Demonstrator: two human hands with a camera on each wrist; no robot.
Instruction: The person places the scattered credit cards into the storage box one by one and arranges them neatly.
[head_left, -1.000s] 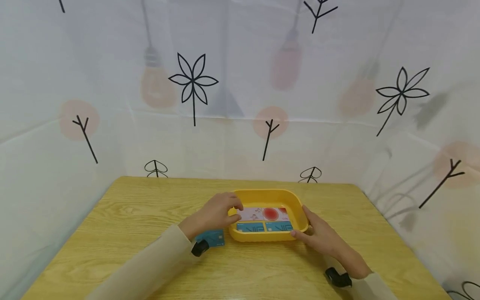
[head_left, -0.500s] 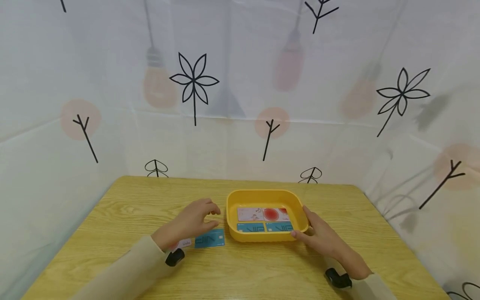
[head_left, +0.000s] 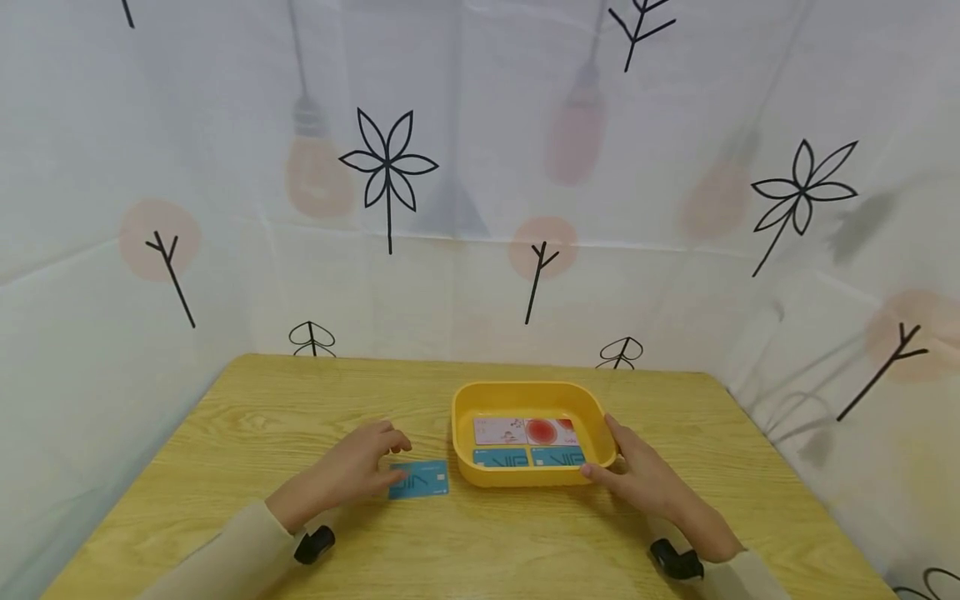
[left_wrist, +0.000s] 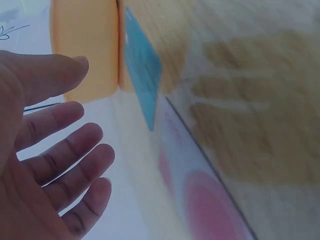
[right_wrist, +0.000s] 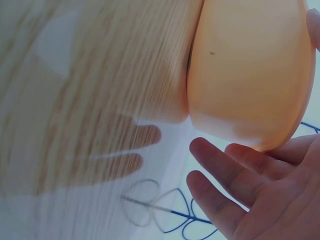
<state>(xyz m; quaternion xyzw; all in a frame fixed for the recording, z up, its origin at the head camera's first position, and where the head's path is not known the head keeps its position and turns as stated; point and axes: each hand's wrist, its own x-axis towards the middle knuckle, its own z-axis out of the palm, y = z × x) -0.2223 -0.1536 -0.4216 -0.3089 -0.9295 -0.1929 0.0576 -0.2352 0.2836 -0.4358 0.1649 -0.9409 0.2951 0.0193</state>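
Note:
My left hand (head_left: 348, 465) hovers low over the table, fingers loosely bent and holding nothing. Its thumb overlaps the left part of a blue VIP card (head_left: 429, 482), which lies left of the yellow tray (head_left: 528, 477); touching or just above, I cannot tell. A white card with a red circle (left_wrist: 202, 192) shows beneath that hand in the left wrist view; in the head view the hand and arm hide it. My right hand (head_left: 647, 475) holds the tray's right end, thumb at the front corner and fingers along the side. Inside lie two blue VIP cards (head_left: 500, 457) and two pink-white cards (head_left: 501, 431), in two rows.
The wooden table (head_left: 300, 400) has its back edge against a white patterned cloth (head_left: 465, 292). Black straps with small devices sit on both wrists, the left wrist device (head_left: 315, 545) close to the tabletop.
My left hand has moved from the tray's left rim leftward and toward me, over the loose cards. The white card seen half a second ago is now covered. My right hand and the tray stay put.

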